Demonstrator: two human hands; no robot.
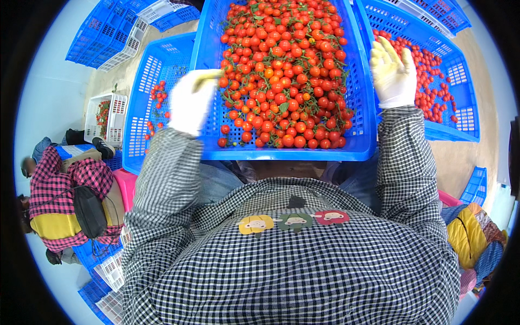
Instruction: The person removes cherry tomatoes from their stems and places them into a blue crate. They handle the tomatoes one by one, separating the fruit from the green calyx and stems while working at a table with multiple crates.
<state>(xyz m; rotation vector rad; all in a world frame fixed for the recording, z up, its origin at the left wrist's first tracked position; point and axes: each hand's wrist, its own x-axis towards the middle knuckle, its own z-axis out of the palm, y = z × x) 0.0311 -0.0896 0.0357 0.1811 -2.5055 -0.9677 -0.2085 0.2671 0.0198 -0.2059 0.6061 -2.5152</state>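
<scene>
Before me a large blue plastic crate [284, 154] holds a heaped layer of cherry tomatoes [280, 87], many with green stems. My left hand [194, 97], in a white glove with yellow fingers, is blurred over this crate's left rim; whether it holds anything is hidden. My right hand [392, 73], gloved the same way, is above the edge where the middle and right crates meet. Its fingers are spread, with nothing visible in them. Loose red tomatoes [430, 89] lie in the blue right crate [467, 95]. The blue left crate [136, 105] has a few tomatoes [159, 93] and green bits.
Stacked blue and white crates [107, 30] stand at the upper left. A small white crate [118, 122] with tomatoes sits left. A person [61, 195] in pink-and-black checks is at the left; a person in a yellow garment [467, 235] is at the lower right.
</scene>
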